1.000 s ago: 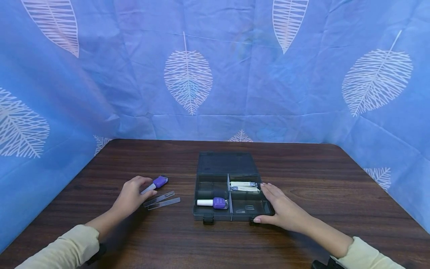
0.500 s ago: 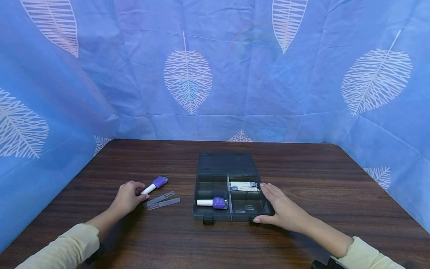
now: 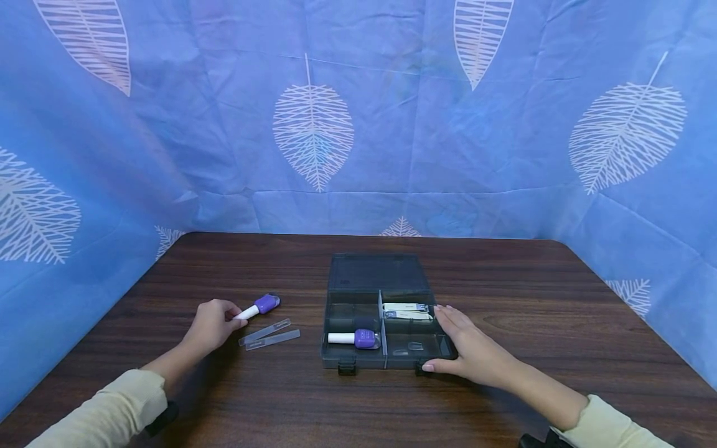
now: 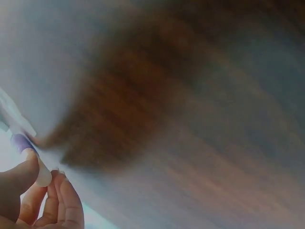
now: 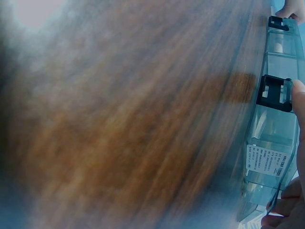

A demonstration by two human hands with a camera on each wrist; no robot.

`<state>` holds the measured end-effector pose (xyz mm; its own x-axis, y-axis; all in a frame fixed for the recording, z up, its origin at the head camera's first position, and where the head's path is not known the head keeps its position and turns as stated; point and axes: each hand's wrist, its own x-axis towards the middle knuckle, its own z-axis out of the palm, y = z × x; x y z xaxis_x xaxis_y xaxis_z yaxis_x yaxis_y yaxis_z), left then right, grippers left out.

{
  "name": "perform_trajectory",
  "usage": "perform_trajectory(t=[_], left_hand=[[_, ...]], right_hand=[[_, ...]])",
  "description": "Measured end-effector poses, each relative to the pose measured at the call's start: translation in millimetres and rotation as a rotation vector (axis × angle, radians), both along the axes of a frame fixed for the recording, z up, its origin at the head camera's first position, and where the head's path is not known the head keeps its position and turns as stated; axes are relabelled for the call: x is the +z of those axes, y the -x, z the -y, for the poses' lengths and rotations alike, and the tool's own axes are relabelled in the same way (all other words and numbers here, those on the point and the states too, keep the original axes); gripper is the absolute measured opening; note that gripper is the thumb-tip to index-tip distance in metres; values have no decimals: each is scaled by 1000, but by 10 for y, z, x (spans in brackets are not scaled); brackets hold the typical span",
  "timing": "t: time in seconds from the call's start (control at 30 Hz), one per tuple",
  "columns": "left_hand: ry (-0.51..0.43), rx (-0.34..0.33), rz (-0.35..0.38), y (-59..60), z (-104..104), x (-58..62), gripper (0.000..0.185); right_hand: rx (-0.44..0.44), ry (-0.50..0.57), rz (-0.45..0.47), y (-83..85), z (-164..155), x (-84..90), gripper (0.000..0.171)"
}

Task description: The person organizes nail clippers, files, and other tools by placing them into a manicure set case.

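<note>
On the left of the dark wood tabletop (image 3: 504, 292), the left hand (image 3: 211, 325) curls its fingers round the white cap end of a small nail polish bottle (image 3: 257, 307), whose purple body points away towards the right and lies on the wood; the left wrist view shows thumb and fingertips pinching the white end. Such a bottle is judged light, rigid and smooth, likely glass at the purple end and so breakable if dropped; the slim cap rolls easily, and a firmer hold would lie across the broader body. Just beside the hand lie two clear nail files (image 3: 270, 334), thin and flat, probably hard to lift except by an edge. Centre, a smoke-grey plastic organizer box (image 3: 358, 361) stands open, its lid laid flat behind; a second purple polish bottle (image 3: 355, 338) lies in the near left compartment and a white nail clipper (image 3: 407, 310) in the far right one. Right, the right hand (image 3: 469, 348) rests flat with relaxed fingers against the box's right wall, thumb by the front latch, steadying it without gripping; the box seems light and apt to slide.
</note>
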<state>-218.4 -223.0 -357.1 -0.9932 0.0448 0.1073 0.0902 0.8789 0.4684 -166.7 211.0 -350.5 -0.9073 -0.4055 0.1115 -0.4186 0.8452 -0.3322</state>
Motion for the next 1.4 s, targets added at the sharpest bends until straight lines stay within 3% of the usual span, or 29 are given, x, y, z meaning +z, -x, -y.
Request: perform_trajectory(t=[0.43,0.67,1.03,1.4], left_hand=[[-56,-30,-171,-14,15,67,11],[-120,-104,-234,-61,-24,168,13],[-200,-205,-285,-96,-121,202,12],[-282,-250,-233,-204,-315,212,13]], right_hand=[[-1,0,10,12,-13,-33,102],[-8,-5,18,17,-8,-19,103],[-13,-10,19,20,-11,-26,103],[-14,-10,16,20,-11,-26,102]])
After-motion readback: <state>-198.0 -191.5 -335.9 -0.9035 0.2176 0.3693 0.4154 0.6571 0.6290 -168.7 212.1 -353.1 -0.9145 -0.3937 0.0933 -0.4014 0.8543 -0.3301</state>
